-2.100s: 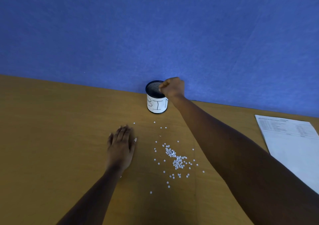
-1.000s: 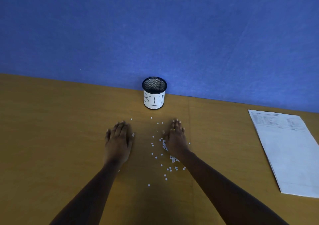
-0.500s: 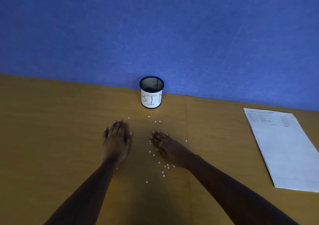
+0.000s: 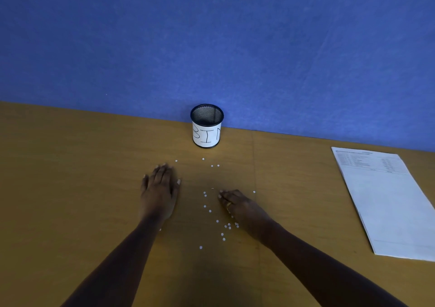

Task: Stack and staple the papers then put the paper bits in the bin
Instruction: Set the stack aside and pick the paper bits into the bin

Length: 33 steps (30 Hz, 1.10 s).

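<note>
Resting flat on desk (image 4: 70, 177): left hand (image 4: 160, 193), fingers (image 4: 162, 172) spread, empty. Right hand (image 4: 244, 209) palm-down over paper bits (image 4: 227, 226), fingers extended. Bin (image 4: 206, 134) label: "BIN".

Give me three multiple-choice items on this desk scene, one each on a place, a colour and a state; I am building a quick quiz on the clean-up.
1. Where does the bin stand?
A. at the desk's back edge, against the wall
B. on the stack of papers
C. between the hands

2. What colour are the paper bits?
A. red
B. white
C. black

3. How is the left hand?
A. clenched in a fist
B. inside the bin
C. flat, palm down on the desk

Answers: 1 A, it stands before the blue wall. 2 B, they show pale on the desk. 3 C, its fingers are spread flat; the right hand lies among the bits.
</note>
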Tool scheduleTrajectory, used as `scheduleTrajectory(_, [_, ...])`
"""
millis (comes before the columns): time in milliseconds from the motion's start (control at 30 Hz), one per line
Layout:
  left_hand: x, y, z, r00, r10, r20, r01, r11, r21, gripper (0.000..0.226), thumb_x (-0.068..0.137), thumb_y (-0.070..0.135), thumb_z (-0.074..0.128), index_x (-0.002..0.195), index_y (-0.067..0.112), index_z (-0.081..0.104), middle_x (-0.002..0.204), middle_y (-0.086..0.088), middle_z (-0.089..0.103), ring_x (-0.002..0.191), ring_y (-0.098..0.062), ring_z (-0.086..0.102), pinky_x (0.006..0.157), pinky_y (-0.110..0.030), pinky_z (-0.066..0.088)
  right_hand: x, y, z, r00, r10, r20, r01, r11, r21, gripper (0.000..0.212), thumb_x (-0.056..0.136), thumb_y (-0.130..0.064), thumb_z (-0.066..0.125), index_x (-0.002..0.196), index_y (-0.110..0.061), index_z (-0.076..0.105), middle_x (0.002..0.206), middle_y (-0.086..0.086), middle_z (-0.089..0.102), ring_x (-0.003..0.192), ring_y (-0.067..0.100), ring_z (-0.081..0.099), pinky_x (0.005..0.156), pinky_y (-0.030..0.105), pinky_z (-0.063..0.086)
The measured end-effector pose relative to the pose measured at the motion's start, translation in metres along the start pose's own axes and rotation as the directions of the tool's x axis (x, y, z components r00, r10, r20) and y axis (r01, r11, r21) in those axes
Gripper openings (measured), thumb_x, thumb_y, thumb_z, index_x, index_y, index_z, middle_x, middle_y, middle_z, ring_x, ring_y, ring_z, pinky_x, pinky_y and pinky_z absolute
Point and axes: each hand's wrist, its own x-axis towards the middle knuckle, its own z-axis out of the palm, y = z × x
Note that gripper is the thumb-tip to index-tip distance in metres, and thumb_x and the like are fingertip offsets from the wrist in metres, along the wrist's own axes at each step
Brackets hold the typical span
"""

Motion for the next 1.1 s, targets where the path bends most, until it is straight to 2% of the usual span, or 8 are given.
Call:
scheduleTrajectory(200, [0.000, 0.000, 0.000, 1.000, 0.003, -0.014, -0.004, 1.000, -0.008, 0.048, 0.096, 0.035, 0.040, 0.136, 0.009, 0.044, 0.146, -0.006, 0.042, 0.140, -0.021, 0.030, 0.114, -0.043, 0.017, 0.004, -0.004, -0.010, 0.993, -0.001, -0.116, -0.005, 0.999, -0.049, 0.037, 0.075, -0.014, 0.038, 0.079, -0.009, 0.074, 0.082, 0.000, 0.072, 0.071, 0.011, 0.067, 0.052, 0.016, 0.053])
scheduleTrajectory(333, [-0.001, 0.001, 0.000, 0.999, 0.006, -0.035, -0.006, 1.000, 0.002, 0.073, 0.084, 0.052, 0.015, 0.133, 0.008, 0.048, 0.142, -0.008, 0.046, 0.138, -0.023, 0.034, 0.113, -0.046, 0.022, 0.007, -0.006, -0.008, 0.999, 0.046, -0.009, -0.046, 0.999, -0.010, 0.020, 0.072, -0.002, 0.051, 0.077, 0.004, 0.069, 0.084, 0.015, 0.068, 0.081, 0.027, 0.066, 0.057, 0.030, 0.057])
scheduleTrajectory(467, [0.000, 0.000, 0.002, 1.000, -0.003, -0.025, 0.003, 1.000, -0.002, 0.072, 0.084, 0.051, 0.016, 0.135, 0.010, 0.046, 0.144, -0.007, 0.044, 0.139, -0.022, 0.032, 0.113, -0.044, 0.020, 0.015, -0.013, -0.018, 0.988, 0.153, -0.010, -0.151, 0.984, 0.090, 0.005, 0.054, -0.004, 0.060, 0.053, -0.008, 0.063, 0.062, 0.004, 0.062, 0.061, 0.017, 0.063, 0.048, 0.016, 0.046])
scheduleTrajectory(600, [-0.001, 0.001, 0.001, 1.000, -0.009, -0.011, 0.009, 1.000, 0.005, 0.069, 0.085, 0.050, 0.018, 0.135, 0.011, 0.046, 0.144, -0.006, 0.044, 0.139, -0.021, 0.033, 0.113, -0.044, 0.020, 0.028, -0.014, -0.026, 0.916, 0.395, 0.065, -0.398, 0.881, 0.258, 0.025, 0.086, 0.002, 0.042, 0.096, 0.007, 0.064, 0.106, 0.020, 0.063, 0.100, 0.029, 0.058, 0.078, 0.028, 0.041])
scheduleTrajectory(700, [-0.001, 0.001, 0.000, 1.000, -0.016, -0.005, 0.016, 1.000, -0.004, 0.062, 0.088, 0.045, 0.026, 0.135, 0.010, 0.046, 0.144, -0.006, 0.045, 0.139, -0.022, 0.032, 0.113, -0.044, 0.020, 0.032, -0.006, -0.028, 0.876, 0.479, 0.062, -0.459, 0.784, 0.418, 0.028, 0.080, 0.001, 0.049, 0.099, 0.003, 0.070, 0.104, 0.017, 0.069, 0.098, 0.029, 0.063, 0.085, 0.026, 0.045])
scheduleTrajectory(867, [0.000, 0.001, 0.000, 1.000, -0.007, 0.003, 0.007, 1.000, -0.005, 0.047, 0.096, 0.034, 0.041, 0.136, 0.010, 0.044, 0.146, -0.006, 0.041, 0.141, -0.021, 0.029, 0.115, -0.043, 0.018, 0.036, 0.007, -0.031, 0.723, 0.680, 0.123, -0.538, 0.442, 0.717, 0.018, 0.075, 0.002, 0.065, 0.090, 0.005, 0.073, 0.090, 0.009, 0.072, 0.073, 0.012, 0.064, 0.056, -0.003, 0.040])
scheduleTrajectory(1000, [0.001, 0.001, 0.000, 1.000, -0.008, 0.008, 0.008, 1.000, 0.003, 0.048, 0.096, 0.033, 0.043, 0.138, 0.011, 0.041, 0.148, -0.004, 0.039, 0.142, -0.019, 0.026, 0.116, -0.041, 0.015, 0.047, 0.014, -0.039, 0.622, 0.710, 0.328, -0.494, 0.031, 0.869, 0.006, 0.070, 0.000, 0.074, 0.073, -0.004, 0.071, 0.082, 0.011, 0.070, 0.063, 0.012, 0.058, 0.079, 0.024, 0.054])
scheduleTrajectory(1100, [0.001, 0.001, 0.000, 1.000, -0.011, -0.003, 0.011, 1.000, 0.004, 0.047, 0.095, 0.033, 0.044, 0.138, 0.011, 0.042, 0.148, -0.004, 0.039, 0.141, -0.019, 0.027, 0.116, -0.042, 0.016, 0.062, 0.018, -0.055, 0.642, 0.664, 0.385, -0.355, -0.188, 0.916, 0.015, 0.073, 0.004, 0.071, 0.066, -0.010, 0.069, 0.062, 0.001, 0.071, 0.067, 0.013, 0.063, 0.079, 0.024, 0.054])
